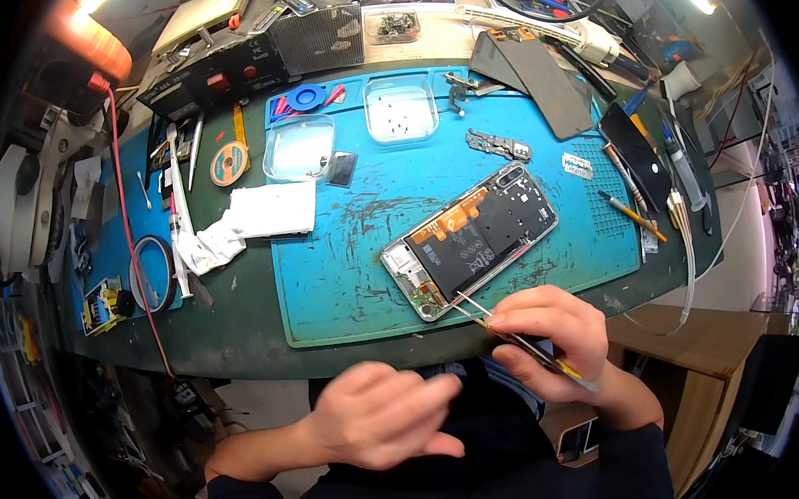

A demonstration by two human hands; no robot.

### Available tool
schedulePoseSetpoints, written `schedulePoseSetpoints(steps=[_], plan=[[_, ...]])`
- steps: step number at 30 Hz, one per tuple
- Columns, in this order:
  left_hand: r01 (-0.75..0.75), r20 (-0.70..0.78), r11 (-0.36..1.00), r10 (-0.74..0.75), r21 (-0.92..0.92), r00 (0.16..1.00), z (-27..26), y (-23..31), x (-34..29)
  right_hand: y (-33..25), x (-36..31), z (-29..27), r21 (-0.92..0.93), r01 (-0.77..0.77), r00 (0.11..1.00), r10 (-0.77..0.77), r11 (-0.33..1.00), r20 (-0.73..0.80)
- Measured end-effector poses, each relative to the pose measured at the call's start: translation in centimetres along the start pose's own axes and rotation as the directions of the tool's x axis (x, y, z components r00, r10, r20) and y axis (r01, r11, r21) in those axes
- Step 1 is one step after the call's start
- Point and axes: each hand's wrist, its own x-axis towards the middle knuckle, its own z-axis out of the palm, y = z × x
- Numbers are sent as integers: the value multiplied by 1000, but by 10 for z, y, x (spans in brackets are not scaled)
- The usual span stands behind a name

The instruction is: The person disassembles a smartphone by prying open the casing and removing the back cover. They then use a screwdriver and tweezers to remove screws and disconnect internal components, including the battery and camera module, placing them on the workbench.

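Observation:
An opened smartphone (471,237) lies aslant on the blue work mat (347,288), its black battery, orange flex cable and lower circuit board bare. My right hand (558,336) is closed round slim tweezers (536,349) with a dark and yellow body. Their two pale tips are apart and reach the phone's near lower edge; whether they touch it I cannot tell. My left hand (381,416), smeared by motion, hovers in front of the bench edge, away from the phone. Its fingers look loosely bent, and nothing plainly shows in them.
Behind the phone lie a metal bracket (498,145) and a razor blade (578,166). Two clear trays (300,146) (400,109) stand farther back, one with tiny screws. White cloth (266,211) lies at left, near a tape roll (152,273). A yellow-handled tool (633,216) lies at right.

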Motion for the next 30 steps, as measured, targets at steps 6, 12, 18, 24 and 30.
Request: schedulePoseSetpoints(steps=[6, 12, 18, 24, 30], plan=[[407, -162, 901, -384, 148, 909, -13, -28, 21, 4, 6, 9, -140, 150, 989, -146, 979, 35], [373, -149, 926, -362, 59, 920, -13, -45, 44, 2, 7, 12, -175, 102, 994, -105, 979, -7], [186, -7, 980, -186, 69, 982, -19, -54, 62, 7, 5, 12, -164, 90, 994, -100, 982, -51], [132, 61, 989, -136, 64, 989, -24, -62, 67, 9, 3, 11, -136, 85, 992, -97, 987, -84], [202, 88, 976, -209, 82, 974, -24, -55, 75, 10, 1, 9, -76, 110, 991, -115, 991, -66]])
